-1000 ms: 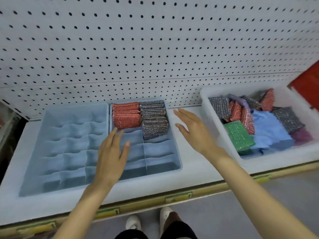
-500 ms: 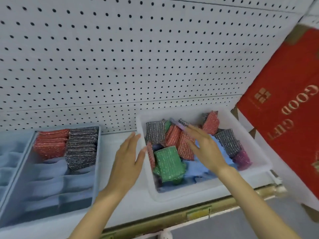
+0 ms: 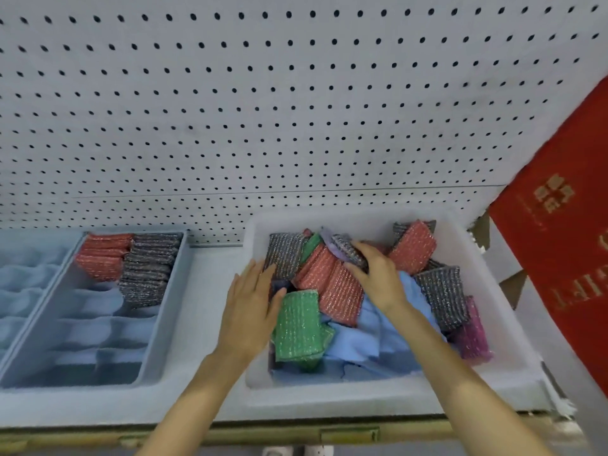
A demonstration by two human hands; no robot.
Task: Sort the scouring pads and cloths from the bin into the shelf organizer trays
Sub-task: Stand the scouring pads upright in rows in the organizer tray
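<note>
A white bin (image 3: 362,394) on the shelf holds a jumble of red pads (image 3: 329,281), a green pad (image 3: 297,327), grey pads (image 3: 442,294), a purple pad (image 3: 470,337) and a blue cloth (image 3: 385,343). My right hand (image 3: 378,278) reaches into the bin and its fingers curl round a grey scouring pad (image 3: 345,245) near the back. My left hand (image 3: 250,304) lies flat over the bin's left rim, fingers straight, touching the green pad. To the left, the blue organizer tray (image 3: 171,311) holds a row of red pads (image 3: 102,255) and a row of grey pads (image 3: 148,268).
A second blue divided tray (image 3: 26,278) sits at the far left. White pegboard (image 3: 263,110) backs the shelf. A red gift box (image 3: 559,245) leans at the right of the bin. The shelf's front edge (image 3: 296,434) runs below my arms.
The view swung right from the trays to the bin. Both hands moved right; my right hand went into the bin and closed on a grey pad, my left reached the bin's left side.
</note>
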